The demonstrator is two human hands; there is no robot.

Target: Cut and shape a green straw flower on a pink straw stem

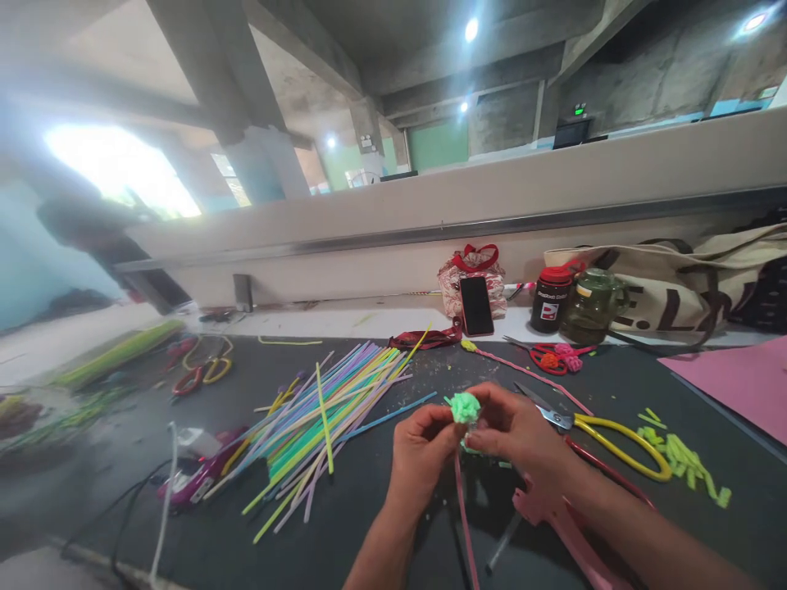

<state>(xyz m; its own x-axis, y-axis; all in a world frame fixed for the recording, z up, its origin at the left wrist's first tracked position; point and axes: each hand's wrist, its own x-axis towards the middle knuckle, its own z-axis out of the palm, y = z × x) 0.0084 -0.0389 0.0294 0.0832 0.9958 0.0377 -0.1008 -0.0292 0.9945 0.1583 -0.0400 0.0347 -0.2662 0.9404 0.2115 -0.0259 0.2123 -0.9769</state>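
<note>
Just above the dark tabletop, my left hand (420, 452) pinches the left side of a bright green chenille flower (466, 407). My right hand (522, 430) has its fingers closed on the flower from the right. A thin pink stem (463, 512) hangs below the flower, between my hands. Some paler, shiny material shows at the right fingertips, too small to make out. Beneath my right wrist lies a pink tool (544, 504), partly hidden by the arm. A clear stick (502, 542) rests beside it.
Multicoloured chenille stems (332, 418) are heaped left of my hands, near a purple glue gun (200, 479). Yellow-handled scissors (620, 442) and cut green pieces (685, 463) lie right. Behind stand a phone (476, 305), a red-lidded bottle (549, 301) and a green jug (590, 307).
</note>
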